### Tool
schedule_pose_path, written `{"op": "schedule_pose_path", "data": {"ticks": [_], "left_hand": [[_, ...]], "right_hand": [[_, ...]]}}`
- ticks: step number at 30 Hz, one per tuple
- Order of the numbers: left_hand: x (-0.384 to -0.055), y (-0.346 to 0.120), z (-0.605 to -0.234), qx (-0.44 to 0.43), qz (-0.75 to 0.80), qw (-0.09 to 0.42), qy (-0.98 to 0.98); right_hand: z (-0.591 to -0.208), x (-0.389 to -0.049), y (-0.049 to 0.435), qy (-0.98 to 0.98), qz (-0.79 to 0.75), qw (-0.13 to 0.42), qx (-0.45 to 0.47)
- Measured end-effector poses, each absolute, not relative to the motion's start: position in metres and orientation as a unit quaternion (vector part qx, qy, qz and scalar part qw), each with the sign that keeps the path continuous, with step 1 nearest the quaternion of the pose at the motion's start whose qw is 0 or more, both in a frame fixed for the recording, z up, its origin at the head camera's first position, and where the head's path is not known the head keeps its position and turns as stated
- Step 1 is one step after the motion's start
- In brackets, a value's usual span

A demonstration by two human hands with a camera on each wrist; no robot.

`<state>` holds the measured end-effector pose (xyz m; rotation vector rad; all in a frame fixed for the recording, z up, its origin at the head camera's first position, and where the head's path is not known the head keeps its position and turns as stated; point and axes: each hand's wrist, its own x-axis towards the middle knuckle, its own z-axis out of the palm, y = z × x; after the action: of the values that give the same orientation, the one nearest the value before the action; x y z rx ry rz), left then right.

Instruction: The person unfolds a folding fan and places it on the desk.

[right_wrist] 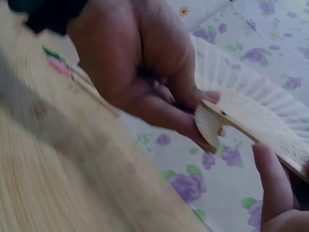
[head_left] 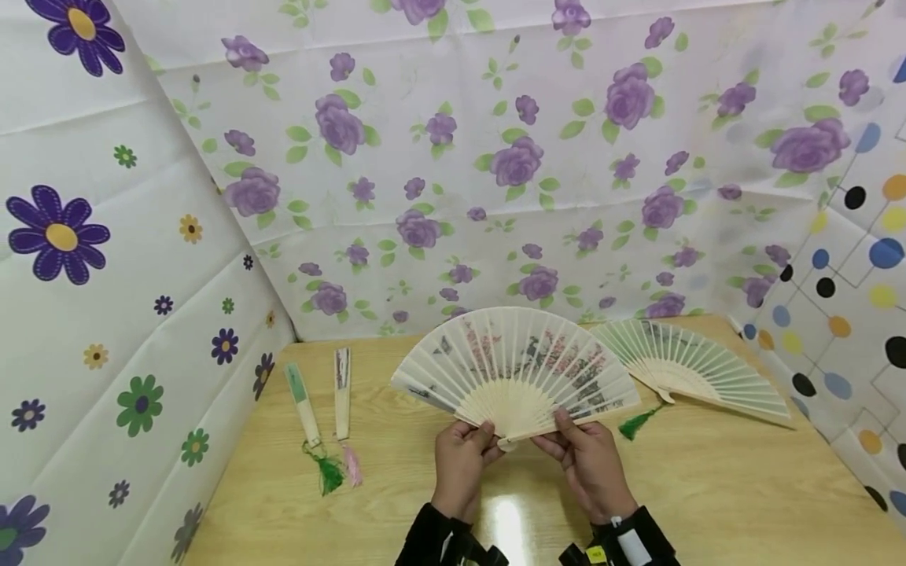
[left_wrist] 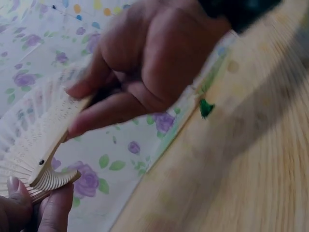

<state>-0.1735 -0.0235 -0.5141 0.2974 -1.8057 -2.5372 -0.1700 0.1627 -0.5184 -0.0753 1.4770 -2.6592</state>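
A spread white folding fan (head_left: 510, 377) with pink blossoms and dark figures is held up over the table. My left hand (head_left: 460, 468) pinches its ribs beside the pivot, thumb in front. In the left wrist view that thumb (left_wrist: 18, 193) shows right by the rivet. My right hand (head_left: 594, 472) pinches the outer stick on the right, a little way out from the pivot. The right wrist view has the right thumb (right_wrist: 270, 179) along that stick. The fan's curved rib ends (right_wrist: 207, 125) stick out below the rivet.
Behind on the right lies a spread green fan (head_left: 701, 369) with a green tassel (head_left: 640, 423). At the left are two folded fans, one green (head_left: 300, 402) and one pale (head_left: 343, 393), with green and pink tassels. Flowered cloth (head_left: 425, 157) hangs behind the wooden table (head_left: 736, 487).
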Motion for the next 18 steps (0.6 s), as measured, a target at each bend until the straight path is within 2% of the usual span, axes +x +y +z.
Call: {"op": "schedule_pose_path", "data": {"ticks": [3, 12, 18], "left_hand": [[-0.174, -0.021, -0.512, 0.099, -0.816, 0.020, -0.569], [-0.168, -0.023, -0.515, 0.104, -0.801, 0.007, -0.590], [-0.173, -0.018, -0.512, 0.076, -0.837, 0.030, -0.540]], "right_hand": [[-0.520, -0.170, 0.159, 0.475, -0.879, 0.030, -0.011], [-0.518, -0.167, 0.169, 0.525, -0.849, 0.039, -0.044], [-0.515, -0.168, 0.161, 0.440, -0.898, 0.019, -0.021]]}}
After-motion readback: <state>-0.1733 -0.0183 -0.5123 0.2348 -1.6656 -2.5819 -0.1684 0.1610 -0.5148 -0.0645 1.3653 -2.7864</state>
